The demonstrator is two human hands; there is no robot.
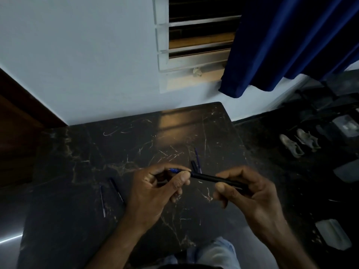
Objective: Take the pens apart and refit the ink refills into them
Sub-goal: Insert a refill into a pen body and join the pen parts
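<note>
My right hand [244, 193] grips a black pen barrel [209, 178] that points left over the dark marble table [97, 152]. My left hand [157, 189] pinches a blue refill [175, 170] between thumb and fingers, its end right at the barrel's open mouth. Whether the refill sits inside the barrel, I cannot tell. Just behind the hands lie a black pen piece [194, 166] and a thin blue refill [197, 154]. Left of my left hand lie a dark pen [116, 189] and a slim refill [102, 200] on the table.
The table backs onto a pale wall under a window with a blue curtain [281, 45]. On the dark floor to the right are a pair of shoes [299, 142] and a pale mat [333, 236]. My knee in jeans [217, 253] shows below the front edge.
</note>
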